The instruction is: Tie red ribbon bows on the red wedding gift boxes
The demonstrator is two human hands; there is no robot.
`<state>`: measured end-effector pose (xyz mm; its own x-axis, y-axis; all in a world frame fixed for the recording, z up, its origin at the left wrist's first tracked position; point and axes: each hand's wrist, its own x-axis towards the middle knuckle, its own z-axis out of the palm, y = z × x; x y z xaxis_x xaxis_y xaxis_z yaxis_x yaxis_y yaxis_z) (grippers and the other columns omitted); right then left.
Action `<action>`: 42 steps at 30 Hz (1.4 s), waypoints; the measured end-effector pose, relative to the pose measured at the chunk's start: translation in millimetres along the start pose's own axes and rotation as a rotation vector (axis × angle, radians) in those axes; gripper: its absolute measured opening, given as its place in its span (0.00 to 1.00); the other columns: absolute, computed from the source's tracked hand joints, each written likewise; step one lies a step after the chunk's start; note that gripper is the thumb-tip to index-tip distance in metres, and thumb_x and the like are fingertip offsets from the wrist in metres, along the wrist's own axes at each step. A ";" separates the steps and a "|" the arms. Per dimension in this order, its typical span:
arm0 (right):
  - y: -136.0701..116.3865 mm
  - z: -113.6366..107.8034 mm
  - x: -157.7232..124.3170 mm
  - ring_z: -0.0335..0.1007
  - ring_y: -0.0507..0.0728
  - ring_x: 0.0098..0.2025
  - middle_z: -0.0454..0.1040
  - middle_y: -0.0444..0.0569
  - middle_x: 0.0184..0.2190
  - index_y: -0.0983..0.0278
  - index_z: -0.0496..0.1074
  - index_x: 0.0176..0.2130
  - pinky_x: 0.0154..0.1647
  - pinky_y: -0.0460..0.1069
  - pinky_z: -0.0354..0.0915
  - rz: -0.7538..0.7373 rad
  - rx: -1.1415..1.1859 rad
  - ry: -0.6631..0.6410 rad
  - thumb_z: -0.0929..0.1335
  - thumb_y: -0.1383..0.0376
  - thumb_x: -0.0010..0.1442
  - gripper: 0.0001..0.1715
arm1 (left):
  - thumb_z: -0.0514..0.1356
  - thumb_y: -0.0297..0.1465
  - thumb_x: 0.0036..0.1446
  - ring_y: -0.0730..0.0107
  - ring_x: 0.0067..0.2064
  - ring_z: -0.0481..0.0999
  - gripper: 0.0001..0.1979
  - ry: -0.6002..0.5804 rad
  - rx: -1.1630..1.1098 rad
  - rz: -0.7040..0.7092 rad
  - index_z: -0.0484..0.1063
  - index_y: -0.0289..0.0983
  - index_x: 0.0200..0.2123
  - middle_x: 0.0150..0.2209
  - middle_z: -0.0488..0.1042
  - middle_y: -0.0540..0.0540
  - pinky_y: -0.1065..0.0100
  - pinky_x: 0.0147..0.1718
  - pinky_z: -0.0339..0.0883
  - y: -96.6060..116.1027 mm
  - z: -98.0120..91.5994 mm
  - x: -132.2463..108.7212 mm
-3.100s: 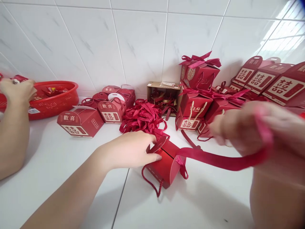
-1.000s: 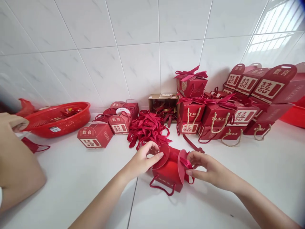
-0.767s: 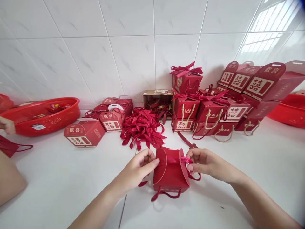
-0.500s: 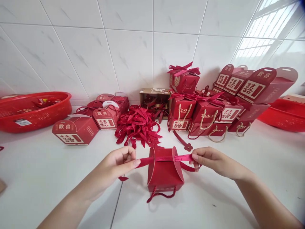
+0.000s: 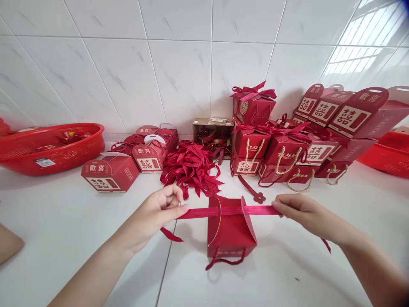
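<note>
A small red gift box [image 5: 231, 234] with a rope handle on its near side stands upright on the white table in front of me. A red ribbon [image 5: 201, 212] runs through the slots in its two raised flaps and stretches out straight to both sides. My left hand [image 5: 164, 209] pinches the ribbon left of the box, and a loose end hangs below that hand. On the other side my right hand [image 5: 297, 213] is closed on the ribbon, with its tail showing under the wrist. Behind the box lies a heap of cut red ribbons [image 5: 191, 166].
Stacked red gift boxes [image 5: 287, 149], some tied with bows, stand at the back right. More boxes [image 5: 110, 172] are at the left beside a red plastic basket [image 5: 76, 147]. A cardboard box [image 5: 212, 123] sits against the tiled wall. A flower-ended strip [image 5: 252, 189] lies behind the gift box.
My right hand has moved outward from the box, drawing a longer stretch of ribbon out on that side. The ribbon is now straighter. The whole view has shifted slightly.
</note>
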<state>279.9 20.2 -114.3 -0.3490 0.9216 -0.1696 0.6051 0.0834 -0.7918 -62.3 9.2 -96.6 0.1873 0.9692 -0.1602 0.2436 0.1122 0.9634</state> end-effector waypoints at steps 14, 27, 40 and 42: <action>35.3 50.1 -5.6 0.66 0.60 0.42 0.70 0.53 0.41 0.61 0.68 0.41 0.33 0.50 0.64 -0.203 -0.346 0.506 0.61 0.56 0.64 0.14 | 0.62 0.43 0.51 0.61 0.43 0.68 0.15 0.408 0.291 0.105 0.67 0.41 0.38 0.40 0.68 0.47 0.66 0.40 0.61 -41.4 23.8 -6.1; 4.2 95.3 -19.2 0.69 0.57 0.34 0.74 0.48 0.32 0.61 0.74 0.41 0.37 0.52 0.69 0.080 0.572 0.105 0.58 0.46 0.64 0.26 | 0.59 0.41 0.57 0.67 0.33 0.72 0.30 0.190 -0.104 -0.190 0.58 0.47 0.62 0.32 0.74 0.50 0.70 0.34 0.63 -45.7 57.8 -37.8; 8.7 92.4 0.3 0.75 0.46 0.33 0.77 0.41 0.32 0.60 0.76 0.35 0.41 0.38 0.74 0.063 1.749 0.519 0.72 0.69 0.55 0.05 | 0.55 0.25 0.61 0.75 0.31 0.74 0.11 0.518 -1.216 -0.048 0.76 0.40 0.43 0.35 0.75 0.47 0.73 0.26 0.70 -12.5 50.3 -17.0; 12.5 89.8 -0.8 0.76 0.46 0.33 0.78 0.40 0.33 0.59 0.76 0.34 0.41 0.39 0.74 0.005 1.653 0.579 0.72 0.67 0.55 0.04 | 0.55 0.26 0.61 0.76 0.29 0.73 0.12 0.529 -1.206 -0.011 0.76 0.41 0.43 0.32 0.74 0.48 0.73 0.26 0.70 -9.9 50.2 -19.3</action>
<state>223.4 -13.5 -176.8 0.1506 0.9559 -0.2522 -0.8231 -0.0200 -0.5676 -20.5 -21.6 -113.8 -0.2693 0.9041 -0.3319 -0.8052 -0.0223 0.5925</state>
